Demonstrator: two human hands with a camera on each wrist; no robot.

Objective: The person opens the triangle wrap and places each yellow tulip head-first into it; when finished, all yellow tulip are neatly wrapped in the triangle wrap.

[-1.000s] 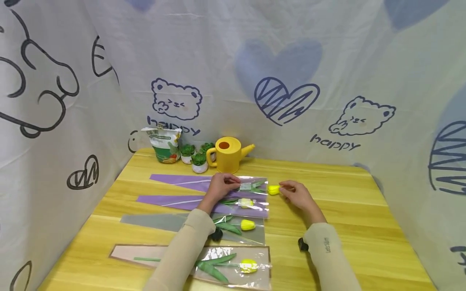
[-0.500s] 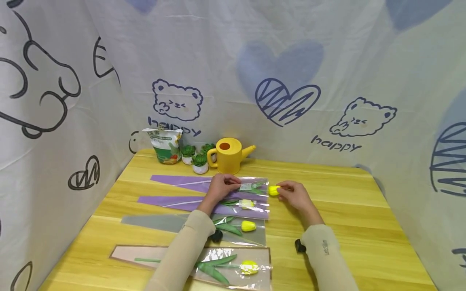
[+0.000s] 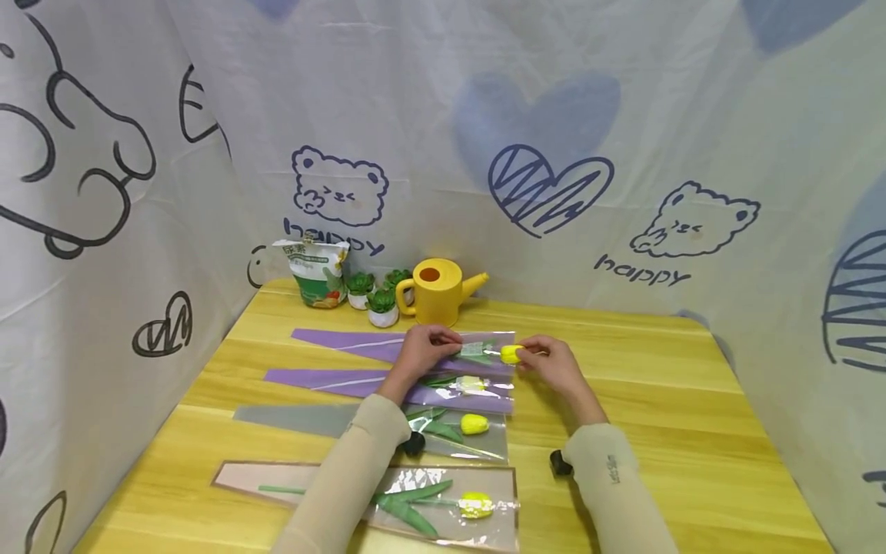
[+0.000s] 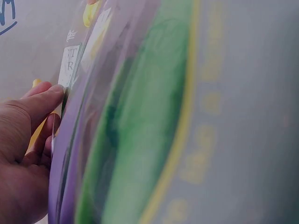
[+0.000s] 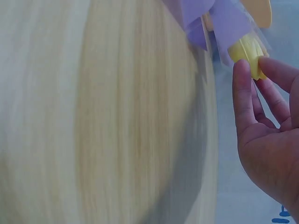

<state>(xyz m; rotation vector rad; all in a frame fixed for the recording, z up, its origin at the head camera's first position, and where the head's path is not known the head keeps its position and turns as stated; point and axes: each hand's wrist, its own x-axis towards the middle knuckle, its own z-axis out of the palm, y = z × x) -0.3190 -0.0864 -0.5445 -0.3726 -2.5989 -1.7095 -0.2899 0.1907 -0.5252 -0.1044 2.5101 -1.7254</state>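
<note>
At the back of the row lies a purple-and-clear flower sleeve (image 3: 346, 342), its wide mouth to the right. My left hand (image 3: 421, 354) pinches the sleeve near its middle, with thumb and fingertips on the film in the left wrist view. A yellow artificial tulip (image 3: 511, 354) has its green stem and leaves inside the sleeve and its head at the mouth. My right hand (image 3: 554, 365) pinches the tip of that head between thumb and fingers; in the right wrist view the tulip head (image 5: 247, 53) sits partly behind clear film.
Nearer me lie a second purple sleeve (image 3: 311, 381), a grey sleeve (image 3: 291, 419) and a brown-edged sleeve (image 3: 256, 477), each with a yellow tulip. Behind stand a yellow watering can (image 3: 438, 296), small potted succulents (image 3: 382, 308) and a white-green bag (image 3: 317, 277) before a curtain.
My right hand has moved left with the tulip. Its head, earlier just outside the sleeve's mouth, now overlaps the clear end. My left hand stays at the same place on the sleeve.
</note>
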